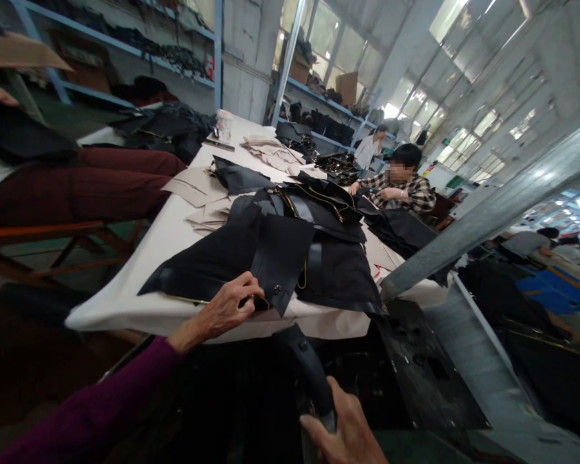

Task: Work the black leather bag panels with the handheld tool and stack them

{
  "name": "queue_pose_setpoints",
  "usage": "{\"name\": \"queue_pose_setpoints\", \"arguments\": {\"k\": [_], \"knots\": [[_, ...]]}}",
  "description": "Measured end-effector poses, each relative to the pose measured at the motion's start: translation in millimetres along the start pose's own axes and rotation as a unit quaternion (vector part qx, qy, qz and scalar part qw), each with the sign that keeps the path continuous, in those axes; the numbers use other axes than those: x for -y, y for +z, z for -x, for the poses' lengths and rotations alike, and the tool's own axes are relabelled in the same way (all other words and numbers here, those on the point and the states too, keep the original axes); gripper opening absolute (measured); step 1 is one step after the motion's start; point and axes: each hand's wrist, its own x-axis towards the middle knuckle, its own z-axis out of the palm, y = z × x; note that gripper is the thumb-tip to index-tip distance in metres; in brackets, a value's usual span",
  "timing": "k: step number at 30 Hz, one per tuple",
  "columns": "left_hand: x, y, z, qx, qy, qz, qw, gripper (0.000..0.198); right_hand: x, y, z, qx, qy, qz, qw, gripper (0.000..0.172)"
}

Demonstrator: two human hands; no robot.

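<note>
My left hand (227, 306) is closed at the near edge of the table, its fingers pinching the zippered edge of a black fabric panel (207, 258). Beside those fingers lies a smooth black flap (283, 258) with small metal fittings near its lower end. Lower down, my right hand (345, 425) is wrapped round a curved, dark, strap-like piece (307, 361), whose upper end reaches toward the table edge. Whether this piece joins the dark material below it I cannot tell. More black panels with gold zippers (328, 200) are heaped just beyond.
A white-covered table (130, 299) bears beige sheets (270, 153) and a cup (223, 125). A slanted metal post (493, 206) stands at right. One person in checked clothing (418, 193) works across the table; another in dark red trousers (120, 183) sits at left. Shelves (140, 48) line the back.
</note>
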Motion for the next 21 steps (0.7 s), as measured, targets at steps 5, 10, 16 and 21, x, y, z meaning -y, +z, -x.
{"name": "queue_pose_setpoints", "arguments": {"k": [5,10,16,21], "knots": [[4.6,4.9,5.6,-0.003,0.018,0.025,1.0,0.022,-4.0,9.5,6.7,-0.022,0.022,0.01,0.999,0.032],[11.9,14.2,8.0,0.003,0.044,0.02,0.999,0.024,-2.5,10.7,8.0,-0.071,0.048,-0.017,0.996,0.057],[14.0,14.2,8.6,-0.008,0.061,0.027,0.998,0.025,33.8,-0.1,-12.5,-0.013,-0.018,0.001,1.0,0.017],[12.5,12.9,9.7,-0.008,0.074,0.039,0.996,0.023,46.3,-15.8,-16.3,0.024,-0.044,-0.042,0.998,0.011]]}}
